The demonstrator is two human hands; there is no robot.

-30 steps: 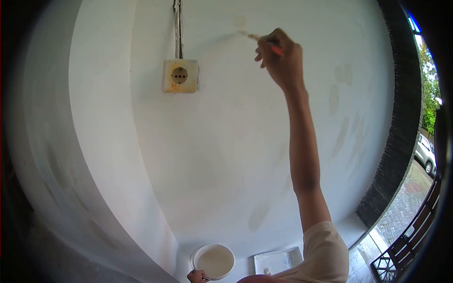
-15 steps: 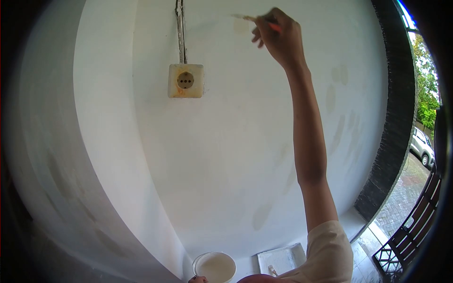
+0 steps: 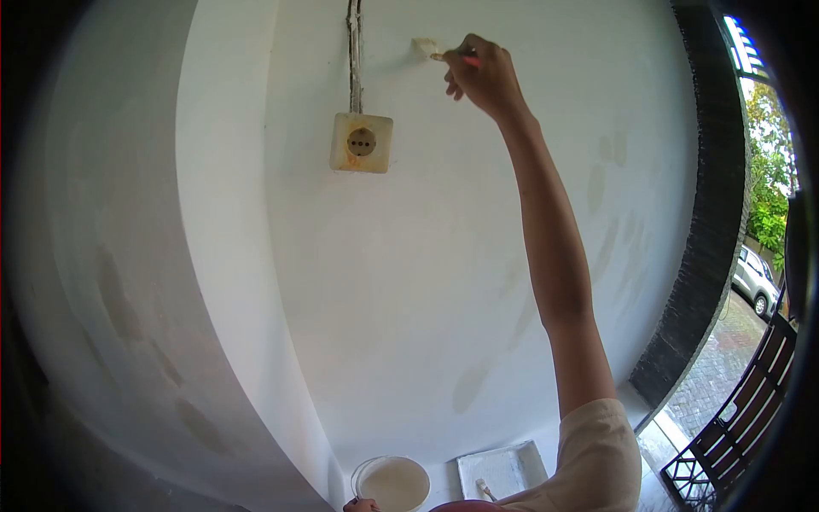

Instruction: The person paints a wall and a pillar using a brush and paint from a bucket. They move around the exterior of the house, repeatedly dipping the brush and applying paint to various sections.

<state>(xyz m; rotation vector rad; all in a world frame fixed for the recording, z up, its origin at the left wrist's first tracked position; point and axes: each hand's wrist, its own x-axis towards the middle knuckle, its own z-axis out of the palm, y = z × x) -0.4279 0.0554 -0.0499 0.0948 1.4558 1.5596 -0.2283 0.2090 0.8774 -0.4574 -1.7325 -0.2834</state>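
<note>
I see the right hand (image 3: 486, 77) up high, pinching a small paint brush with a red handle (image 3: 438, 57) between thumb and fingers. The brush is by a big white wall (image 3: 409, 256), its tip right at a pale yellowish patch (image 3: 423, 45); I cannot tell if the hairs touch. A square cream socket with rusty stains (image 3: 362, 143) sits lower and to the left. Down low, the left hand (image 3: 362, 505) is at the edge of a round white bucket (image 3: 392, 457); I cannot tell how its fingers bend. Near the bucket is a white straight-sided tray (image 3: 514, 465) with a pale brush (image 3: 485, 489) in it
</note>
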